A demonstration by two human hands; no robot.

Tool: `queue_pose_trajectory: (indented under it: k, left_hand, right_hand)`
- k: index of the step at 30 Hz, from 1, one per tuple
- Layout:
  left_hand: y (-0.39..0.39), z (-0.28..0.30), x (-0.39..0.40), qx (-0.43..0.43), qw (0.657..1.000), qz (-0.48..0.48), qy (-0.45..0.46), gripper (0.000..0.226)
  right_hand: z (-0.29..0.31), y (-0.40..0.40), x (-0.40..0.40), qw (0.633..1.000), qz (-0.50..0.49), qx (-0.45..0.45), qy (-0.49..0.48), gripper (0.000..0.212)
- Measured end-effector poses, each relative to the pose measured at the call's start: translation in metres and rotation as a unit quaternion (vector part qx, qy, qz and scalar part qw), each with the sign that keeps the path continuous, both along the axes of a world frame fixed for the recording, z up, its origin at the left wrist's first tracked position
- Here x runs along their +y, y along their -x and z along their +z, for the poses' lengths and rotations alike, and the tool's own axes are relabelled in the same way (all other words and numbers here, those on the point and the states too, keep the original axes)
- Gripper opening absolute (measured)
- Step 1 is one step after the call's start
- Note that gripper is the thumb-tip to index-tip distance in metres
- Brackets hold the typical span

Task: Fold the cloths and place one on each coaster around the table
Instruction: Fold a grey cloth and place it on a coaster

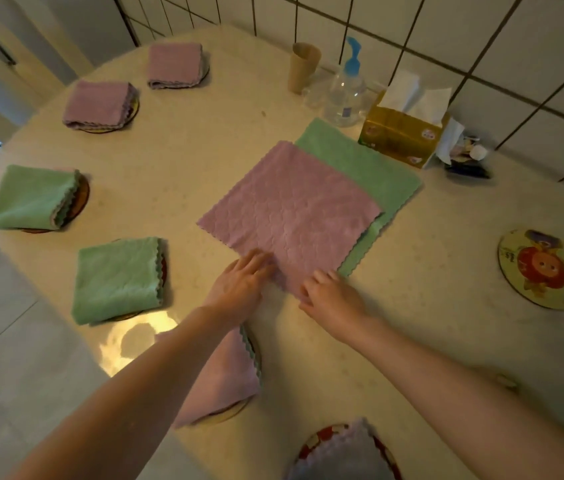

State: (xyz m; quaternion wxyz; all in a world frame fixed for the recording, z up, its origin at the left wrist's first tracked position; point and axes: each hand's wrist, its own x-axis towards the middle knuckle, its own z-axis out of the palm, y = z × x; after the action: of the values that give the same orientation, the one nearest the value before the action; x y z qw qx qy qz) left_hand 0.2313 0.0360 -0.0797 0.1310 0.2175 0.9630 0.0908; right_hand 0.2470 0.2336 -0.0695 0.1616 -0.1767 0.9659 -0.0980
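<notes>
A pink cloth (291, 206) lies flat and unfolded at the table's middle, on top of an unfolded green cloth (374, 168). My left hand (239, 282) and my right hand (329, 296) both rest on the pink cloth's near corner, fingers pinching its edge. Folded cloths sit on coasters around the left side: two pink (175, 64) (98, 103), two green (31, 197) (118, 278), another pink one (221, 379) under my left forearm, and a pale one (346, 452) at the bottom edge. One bare coaster (540, 268) with a cartoon print lies at the right.
Along the tiled wall stand a paper cup (303, 65), a clear pump bottle (346, 88), a yellow tissue box (402, 133) and some small clutter (467, 157). The table's rounded edge (66, 327) runs along the left, with floor beyond.
</notes>
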Motion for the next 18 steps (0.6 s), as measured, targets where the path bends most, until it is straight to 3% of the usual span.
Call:
queue_pose_trajectory:
  k: [11,18]
  left_hand:
    - [0.030,-0.015,-0.015,0.084,0.994,-0.066,-0.037,0.037]
    - [0.045,-0.014,-0.013,0.070,0.996,-0.061,0.001,0.052]
  right_hand:
    - [0.002,0.023,0.000,0.999,0.048,-0.011,-0.013,0.014]
    - [0.037,0.050,0.002,0.995,-0.017,0.039,0.093,0.019]
